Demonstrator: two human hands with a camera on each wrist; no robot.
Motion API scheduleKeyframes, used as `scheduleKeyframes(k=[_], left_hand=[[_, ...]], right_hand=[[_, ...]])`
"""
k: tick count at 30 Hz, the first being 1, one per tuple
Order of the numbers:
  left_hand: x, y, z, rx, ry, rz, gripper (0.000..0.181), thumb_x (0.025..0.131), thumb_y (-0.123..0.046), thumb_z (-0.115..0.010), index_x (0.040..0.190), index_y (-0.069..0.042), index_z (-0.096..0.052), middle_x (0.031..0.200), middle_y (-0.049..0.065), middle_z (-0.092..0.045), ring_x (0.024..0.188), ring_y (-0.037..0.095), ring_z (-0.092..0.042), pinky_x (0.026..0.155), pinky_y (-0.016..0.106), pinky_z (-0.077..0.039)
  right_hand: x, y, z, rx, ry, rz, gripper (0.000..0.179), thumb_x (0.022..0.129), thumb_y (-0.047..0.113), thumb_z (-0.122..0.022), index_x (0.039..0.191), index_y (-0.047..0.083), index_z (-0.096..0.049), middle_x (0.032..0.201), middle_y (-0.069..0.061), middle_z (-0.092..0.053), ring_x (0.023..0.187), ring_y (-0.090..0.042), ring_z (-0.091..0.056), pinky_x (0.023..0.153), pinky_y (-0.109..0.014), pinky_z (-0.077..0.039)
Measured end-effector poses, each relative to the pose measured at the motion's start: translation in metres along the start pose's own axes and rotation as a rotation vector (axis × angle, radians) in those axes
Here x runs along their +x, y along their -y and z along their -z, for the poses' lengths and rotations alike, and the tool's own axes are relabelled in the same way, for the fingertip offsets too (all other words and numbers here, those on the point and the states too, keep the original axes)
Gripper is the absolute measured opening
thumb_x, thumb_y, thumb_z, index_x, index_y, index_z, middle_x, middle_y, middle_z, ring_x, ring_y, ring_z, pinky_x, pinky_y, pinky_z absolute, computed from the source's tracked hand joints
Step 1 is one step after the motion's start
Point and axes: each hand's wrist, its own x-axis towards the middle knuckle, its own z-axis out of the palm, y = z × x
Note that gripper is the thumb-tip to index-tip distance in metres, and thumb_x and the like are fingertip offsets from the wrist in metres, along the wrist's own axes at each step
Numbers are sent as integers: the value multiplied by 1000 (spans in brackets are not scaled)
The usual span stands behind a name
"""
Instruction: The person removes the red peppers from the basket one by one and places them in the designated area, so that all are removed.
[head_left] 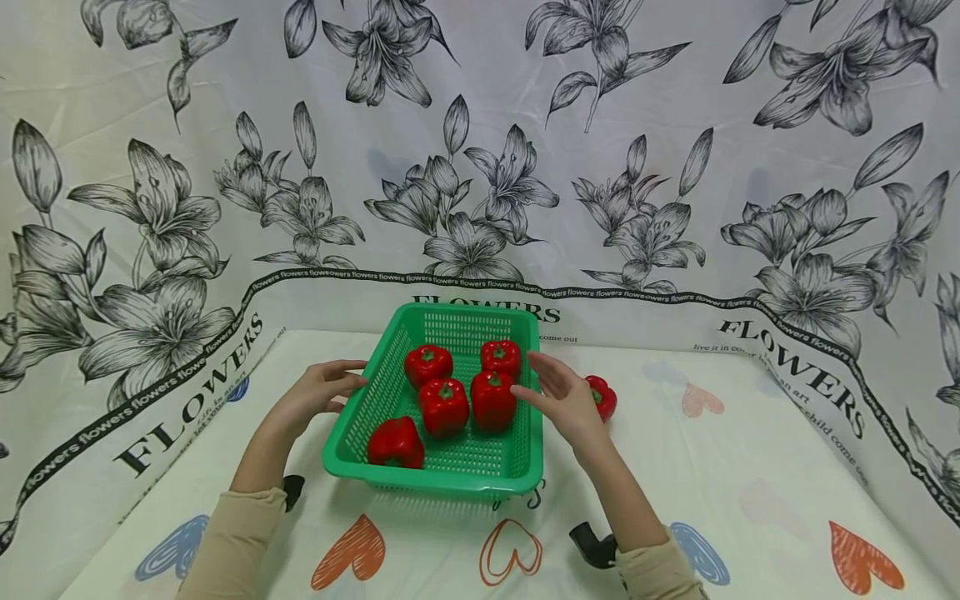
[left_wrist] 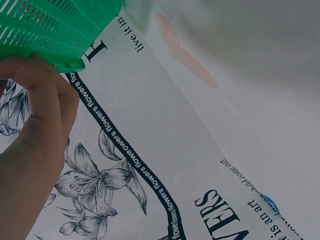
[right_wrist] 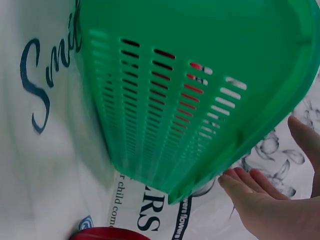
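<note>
A green perforated plastic basket (head_left: pixel 442 478) stands on the table in the head view, with several red bell peppers (head_left: pixel 444 408) inside. Beside its left rim is my left hand (head_left: pixel 318 390), fingers loosely bent and fingertips right at the rim. The left wrist view has this hand (left_wrist: pixel 45 97) overlapping the basket's edge (left_wrist: pixel 75 65). My right hand (head_left: pixel 562 398) is at the right rim, thumb and fingers spread apart. In the right wrist view that hand (right_wrist: pixel 265 200) holds nothing, its fingers just outside the basket's rim (right_wrist: pixel 240 157).
Another red bell pepper (head_left: pixel 603 398) lies on the table right of the basket, partly behind my right hand. White cloth printed with hearts (head_left: pixel 349 553) covers the table. A flower-printed curtain (head_left: pixel 480 167) rises behind and along both sides.
</note>
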Motion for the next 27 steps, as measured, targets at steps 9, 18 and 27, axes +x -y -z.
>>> scheduleKeyframes(k=[9,18,27], left_hand=[[0,1,1,12,-2,11,56,100,-31,-54,145,-1,-42,129,21,-61,98,14,-63,84,31,-55],[1,0,0,0,2,4,57,99,-31,-55,145,0,-42,125,20,-63,95,12,-64,81,30,-55],[2,2,0,9,0,4,57,99,-33,-55,145,-2,-43,127,19,-62,97,13,-62,80,28,-54]], right_hand=[[0,-1,-15,-1,86,1,62,85,25,-76,142,23,-50,149,-1,-49,143,-21,-41,111,-41,-38],[2,1,-28,19,173,23,63,86,23,-75,143,20,-49,150,-5,-47,143,-25,-40,112,-43,-38],[6,7,-44,-9,218,30,64,85,24,-76,143,18,-49,149,-6,-49,142,-26,-41,113,-43,-37]])
